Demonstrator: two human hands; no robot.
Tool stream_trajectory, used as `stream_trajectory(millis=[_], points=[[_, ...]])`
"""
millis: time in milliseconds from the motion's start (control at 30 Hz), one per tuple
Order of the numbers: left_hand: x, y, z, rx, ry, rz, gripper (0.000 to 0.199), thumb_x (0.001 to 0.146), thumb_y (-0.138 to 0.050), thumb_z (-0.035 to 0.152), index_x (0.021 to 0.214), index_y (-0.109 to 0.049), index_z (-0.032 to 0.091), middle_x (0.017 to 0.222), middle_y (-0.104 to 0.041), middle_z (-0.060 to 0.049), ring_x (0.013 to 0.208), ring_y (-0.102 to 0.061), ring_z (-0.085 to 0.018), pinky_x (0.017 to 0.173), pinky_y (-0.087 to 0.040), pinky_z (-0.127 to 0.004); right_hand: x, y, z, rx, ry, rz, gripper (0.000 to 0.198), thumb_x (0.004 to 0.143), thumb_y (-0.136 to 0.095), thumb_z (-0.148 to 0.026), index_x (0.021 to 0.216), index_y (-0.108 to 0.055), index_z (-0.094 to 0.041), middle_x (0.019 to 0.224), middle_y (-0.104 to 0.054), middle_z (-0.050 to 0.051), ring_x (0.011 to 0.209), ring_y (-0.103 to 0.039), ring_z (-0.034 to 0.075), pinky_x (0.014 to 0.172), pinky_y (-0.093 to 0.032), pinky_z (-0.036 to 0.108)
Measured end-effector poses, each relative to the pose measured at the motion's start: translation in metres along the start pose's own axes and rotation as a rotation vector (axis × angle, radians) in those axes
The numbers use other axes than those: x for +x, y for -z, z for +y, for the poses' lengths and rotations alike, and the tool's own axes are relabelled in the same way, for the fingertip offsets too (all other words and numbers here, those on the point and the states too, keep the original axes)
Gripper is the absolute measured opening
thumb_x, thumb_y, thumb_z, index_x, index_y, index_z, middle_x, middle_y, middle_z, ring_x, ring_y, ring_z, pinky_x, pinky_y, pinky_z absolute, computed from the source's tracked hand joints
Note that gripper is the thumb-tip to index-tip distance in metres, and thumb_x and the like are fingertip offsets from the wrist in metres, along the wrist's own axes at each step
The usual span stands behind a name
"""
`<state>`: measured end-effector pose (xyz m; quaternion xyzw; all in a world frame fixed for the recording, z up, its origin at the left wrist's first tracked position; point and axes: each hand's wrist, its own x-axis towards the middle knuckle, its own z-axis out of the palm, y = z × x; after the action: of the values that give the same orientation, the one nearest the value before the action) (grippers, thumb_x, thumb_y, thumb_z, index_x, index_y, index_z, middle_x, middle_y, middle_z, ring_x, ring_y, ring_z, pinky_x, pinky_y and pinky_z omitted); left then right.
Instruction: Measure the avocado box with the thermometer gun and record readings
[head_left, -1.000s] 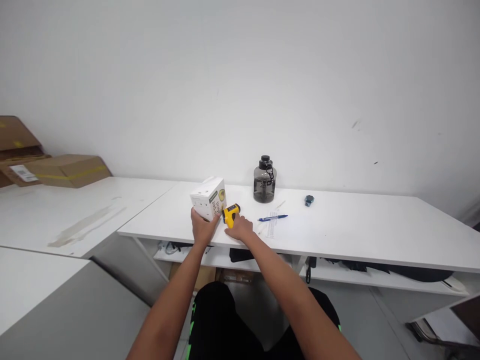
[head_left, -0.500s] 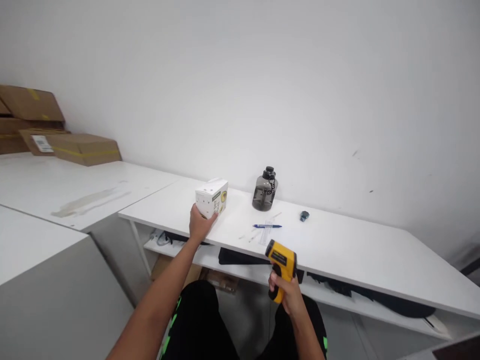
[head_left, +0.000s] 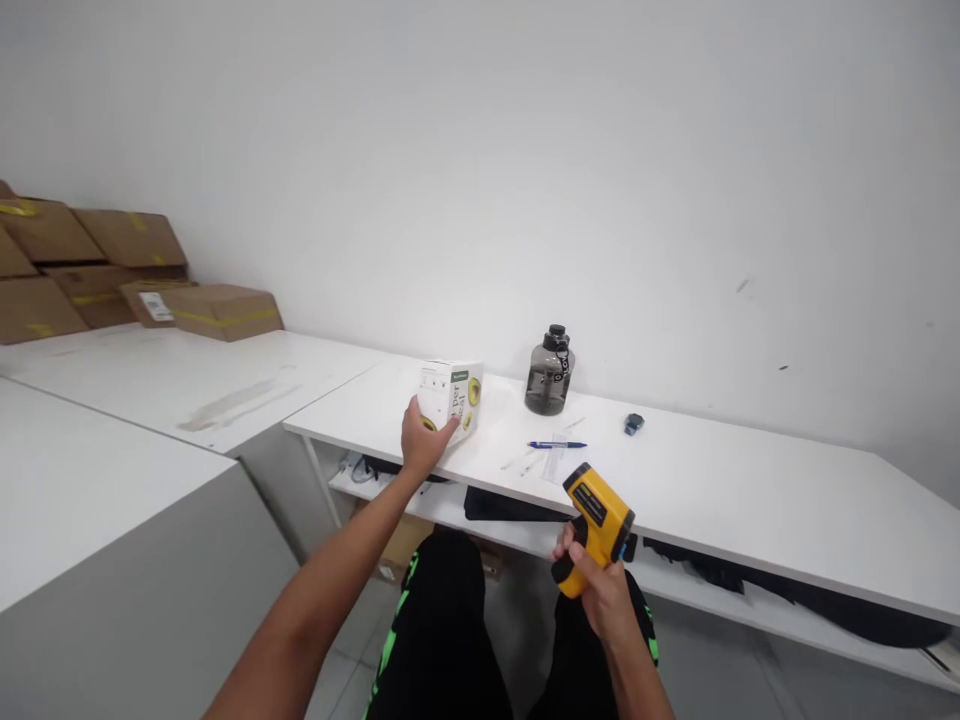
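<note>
My left hand (head_left: 424,440) is closed around the lower part of a white carton (head_left: 450,395) with green print and avocado pictures, at the left part of the white desk (head_left: 720,480). In my right hand (head_left: 596,580) is a yellow and black infrared thermometer (head_left: 600,515), held by its grip over the desk's front edge, its nose tilted up and left. A blue pen (head_left: 556,444) lies on the desk beyond the thermometer, across a clear plastic strip (head_left: 555,462). Several thin white sticks lie near the pen.
A grey-tinted water jug (head_left: 550,375) stands by the wall. Right of it lies a small dark watch-like item (head_left: 634,424). Cardboard boxes (head_left: 225,310) are stacked at the far left. Under the desktop, a shelf (head_left: 442,503) holds dark items and cables.
The view has swung left, so everything sits further right. The carton has turned and now stands more upright in my left hand. My right hand still holds the thermometer.
</note>
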<state>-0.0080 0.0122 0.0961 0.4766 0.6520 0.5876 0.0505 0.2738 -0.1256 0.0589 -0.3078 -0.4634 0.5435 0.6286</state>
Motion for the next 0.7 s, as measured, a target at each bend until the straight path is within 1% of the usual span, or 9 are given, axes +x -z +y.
stream_trajectory(millis=[67,133,200,233,333,433,533,633,700], points=[[-0.016,0.011,0.016,-0.229,0.044,-0.091,0.078,0.071,-0.073,0.046,0.136,-0.041,0.018,0.132,-0.056,-0.013,0.120,-0.057,-0.028,0.099,-0.049,-0.042,-0.002,-0.002,-0.005,-0.134,-0.027,-0.019,0.030,0.075,-0.075,-0.044,0.081,-0.060,-0.020,0.073,-0.055,0.001,0.065,-0.055,0.016,0.063,-0.051,0.031],[-0.039,0.025,0.032,-0.435,0.081,-0.187,0.076,0.071,-0.073,0.044,0.135,-0.043,0.019,0.131,-0.058,-0.012,0.116,-0.060,-0.027,0.095,-0.053,-0.040,-0.004,-0.005,-0.012,-0.315,-0.078,-0.027,0.031,0.074,-0.076,-0.044,0.083,-0.060,-0.019,0.072,-0.056,0.001,0.064,-0.055,0.016,0.061,-0.050,0.031],[-0.063,0.041,0.045,-0.542,0.106,-0.246,0.079,0.068,-0.076,0.044,0.135,-0.045,0.019,0.130,-0.060,-0.011,0.117,-0.059,-0.029,0.094,-0.053,-0.040,-0.006,-0.008,-0.024,-0.504,-0.093,-0.066,0.031,0.075,-0.074,-0.042,0.091,-0.061,-0.019,0.074,-0.059,0.001,0.065,-0.057,0.017,0.062,-0.051,0.031],[-0.074,0.049,0.051,-0.577,0.133,-0.259,0.082,0.066,-0.077,0.045,0.137,-0.044,0.019,0.131,-0.060,-0.011,0.117,-0.059,-0.030,0.093,-0.054,-0.041,-0.006,-0.009,-0.031,-0.594,-0.069,-0.094,0.031,0.077,-0.073,-0.040,0.097,-0.061,-0.019,0.076,-0.061,0.001,0.067,-0.058,0.018,0.064,-0.052,0.031],[-0.098,0.069,0.063,-0.615,0.250,-0.317,0.094,0.059,-0.081,0.046,0.140,-0.042,0.019,0.130,-0.061,-0.013,0.113,-0.062,-0.033,0.089,-0.057,-0.043,-0.009,-0.011,-0.052,-0.809,0.086,-0.158,0.035,0.082,-0.065,-0.033,0.114,-0.060,-0.021,0.089,-0.067,0.004,0.078,-0.063,0.021,0.073,-0.053,0.033],[-0.111,0.079,0.070,-0.624,0.316,-0.378,0.098,0.055,-0.083,0.046,0.141,-0.042,0.021,0.131,-0.061,-0.014,0.113,-0.062,-0.034,0.087,-0.058,-0.044,-0.012,-0.011,-0.067,-0.902,0.215,-0.231,0.030,0.084,-0.059,-0.024,0.114,-0.060,-0.023,0.096,-0.068,0.005,0.083,-0.065,0.021,0.076,-0.053,0.032],[-0.116,0.082,0.074,-0.634,0.317,-0.425,0.098,0.055,-0.084,0.045,0.141,-0.041,0.022,0.131,-0.061,-0.014,0.113,-0.062,-0.035,0.085,-0.058,-0.045,-0.014,-0.011,-0.075,-0.918,0.257,-0.288,0.029,0.084,-0.056,-0.018,0.112,-0.060,-0.024,0.097,-0.069,0.004,0.085,-0.066,0.021,0.076,-0.054,0.030],[-0.119,0.082,0.075,-0.622,0.307,-0.436,0.101,0.054,-0.084,0.044,0.142,-0.040,0.022,0.130,-0.061,-0.014,0.112,-0.063,-0.035,0.084,-0.059,-0.045,-0.015,-0.011,-0.079,-0.929,0.249,-0.299,0.034,0.083,-0.056,-0.017,0.116,-0.059,-0.024,0.105,-0.070,0.004,0.091,-0.067,0.022,0.078,-0.054,0.030],[-0.121,0.082,0.074,-0.610,0.300,-0.437,0.103,0.053,-0.084,0.043,0.143,-0.039,0.022,0.129,-0.061,-0.014,0.111,-0.063,-0.036,0.083,-0.059,-0.045,-0.017,-0.011,-0.080,-0.938,0.233,-0.300,0.036,0.082,-0.056,-0.016,0.116,-0.059,-0.024,0.106,-0.070,0.004,0.092,-0.067,0.022,0.077,-0.055,0.030]])
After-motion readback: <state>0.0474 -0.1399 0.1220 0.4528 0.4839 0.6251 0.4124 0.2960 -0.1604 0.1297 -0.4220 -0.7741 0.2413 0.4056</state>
